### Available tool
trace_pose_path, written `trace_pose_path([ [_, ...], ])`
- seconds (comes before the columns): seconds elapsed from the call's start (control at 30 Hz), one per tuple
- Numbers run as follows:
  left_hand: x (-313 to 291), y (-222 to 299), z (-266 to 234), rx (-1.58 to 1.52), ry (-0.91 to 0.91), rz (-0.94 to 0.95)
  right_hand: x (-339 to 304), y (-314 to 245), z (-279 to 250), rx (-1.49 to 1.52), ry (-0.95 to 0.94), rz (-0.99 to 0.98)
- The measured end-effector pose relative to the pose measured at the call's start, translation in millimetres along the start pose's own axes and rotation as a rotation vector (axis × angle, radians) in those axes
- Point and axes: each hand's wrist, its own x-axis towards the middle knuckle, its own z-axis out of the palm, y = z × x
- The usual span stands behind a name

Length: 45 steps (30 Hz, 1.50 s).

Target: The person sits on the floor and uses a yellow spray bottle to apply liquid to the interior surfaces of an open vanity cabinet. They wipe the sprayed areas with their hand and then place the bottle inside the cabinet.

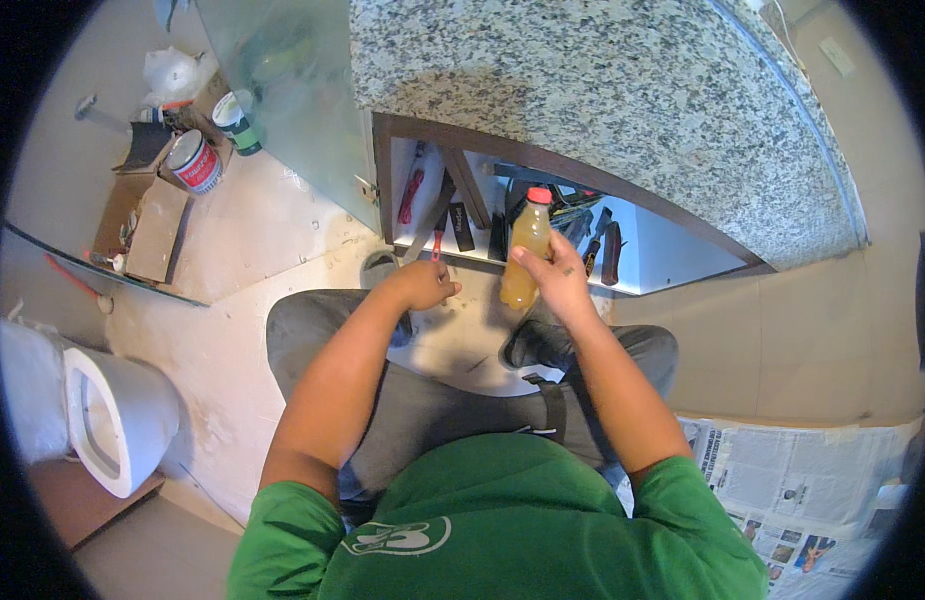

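Head view: red-capped clear plastic bottle (533,228) of yellowish liquid, mid-frame, gripped in the right hand (562,282)
Looks like a bottle-handling step by the open brown-framed, white-lined cabinet (673,245); next move calls for a firm hold, clear of its edge. Left hand (423,285), left of centre, is curled by a slim red tool (438,243), can't tell if it's gripping.

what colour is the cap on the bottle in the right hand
The cap is red, best seen in the head view.
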Motion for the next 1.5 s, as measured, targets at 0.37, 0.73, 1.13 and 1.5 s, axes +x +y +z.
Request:
trace_pose_path([
  [0.37, 2, -4, 3, -0.024, 0.006, -0.023, 24, -2, 19, 0.031, 0.055, 0.057],
  [0.73, 1, -4, 1, -0.009, -0.002, 0.005, 30, -5, 19, 0.121, 0.017, 0.071],
  [1.13, 3, -7, 3, -0.039, 0.009, 0.001, 36, 4, 16, 0.213, 0.039, 0.072],
  [1.5, 2, -5, 1, -0.030, 0.003, 0.016, 51, 13, -2, 0.204, 0.169, 0.104],
])
